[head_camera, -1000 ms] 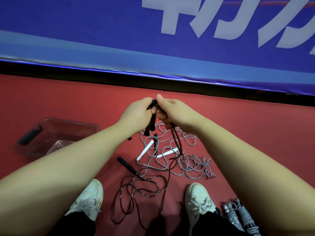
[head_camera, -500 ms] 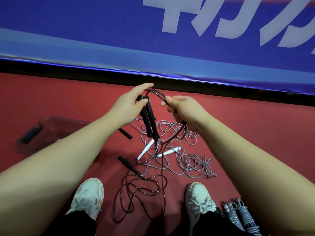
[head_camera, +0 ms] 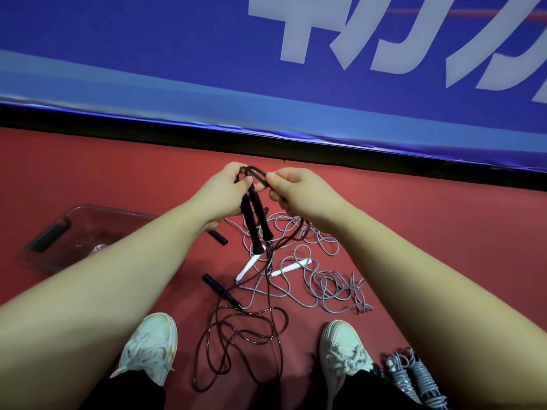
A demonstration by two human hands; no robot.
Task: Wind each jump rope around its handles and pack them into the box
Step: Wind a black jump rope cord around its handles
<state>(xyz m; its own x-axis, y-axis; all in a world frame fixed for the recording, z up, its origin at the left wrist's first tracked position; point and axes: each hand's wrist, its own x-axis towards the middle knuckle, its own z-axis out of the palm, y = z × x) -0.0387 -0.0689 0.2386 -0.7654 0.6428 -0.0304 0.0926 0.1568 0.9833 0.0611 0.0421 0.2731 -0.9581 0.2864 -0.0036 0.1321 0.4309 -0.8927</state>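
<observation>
Head view, left hand [head_camera: 225,190]: is gripping the upper ends of two black handles [head_camera: 256,226], fingers curled round them and the thumb lying across the top.
Right hand [head_camera: 299,193]: is pinching a loop of dark rope [head_camera: 257,173] between thumb and forefinger, just beside the left hand; the other fingers are curling inward.
Black handles: are hanging side by side and touching, pointing down from the left hand and tilting slightly to the right, above the floor.
Dark rope: is arching from the handle tops across to the right hand, then running down under that hand and past the lower handle ends; loose dark coils are lying between the two shoes, and I cannot tell which of them belong to the held rope.
Grey rope [head_camera: 325,279]: is lying tangled on the red floor [head_camera: 429,226] below and to the right of the hands, its two white handles [head_camera: 247,266] resting under the hanging black pair.
Loose black handles: one [head_camera: 217,237] is lying below the left wrist, another [head_camera: 220,291] is lying nearer the person, at the top of the dark coils.
Clear box [head_camera: 88,214]: is sitting on the floor to the left, well apart from both hands, partly hidden by the left forearm.
Wound grey bundle [head_camera: 414,377]: is lying just beside the right shoe [head_camera: 343,344].
Blue banner [head_camera: 177,54]: is running along the far edge of the floor.
</observation>
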